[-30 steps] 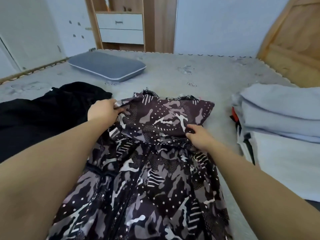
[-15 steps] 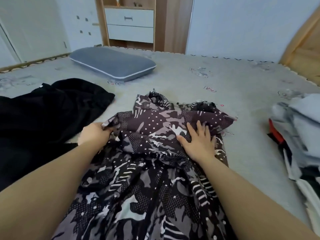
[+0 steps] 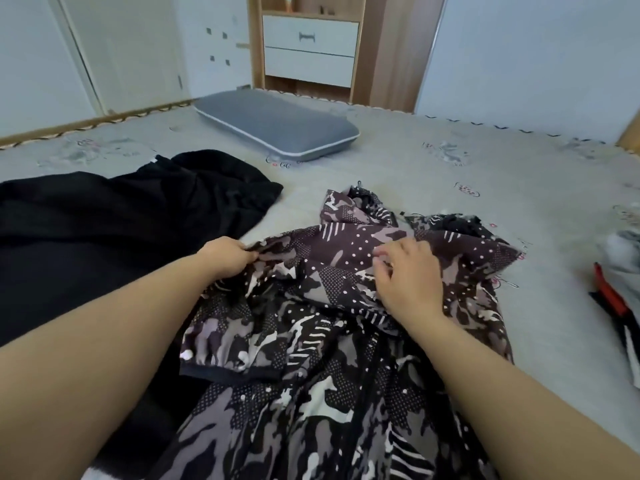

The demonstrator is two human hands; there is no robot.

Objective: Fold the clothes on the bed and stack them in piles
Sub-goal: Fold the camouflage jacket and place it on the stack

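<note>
Jacket (image 3: 332, 358) hood now lies folded down onto the body. Left hand (image 3: 227, 256) pinches the hood edge; right hand (image 3: 408, 275), fingers loosely curled, has lifted off. Sleeves remain unfolded.

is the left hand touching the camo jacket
Touching. The head view shows the left hand with fingers curled around a fold at the camo jacket edge, no gap between them.

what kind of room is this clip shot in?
Most likely a home bedroom. The work surface is a bed with a printed grey sheet, a grey pillow lies at its far side, and a wooden cabinet with white drawers stands against the wall behind it.
</note>
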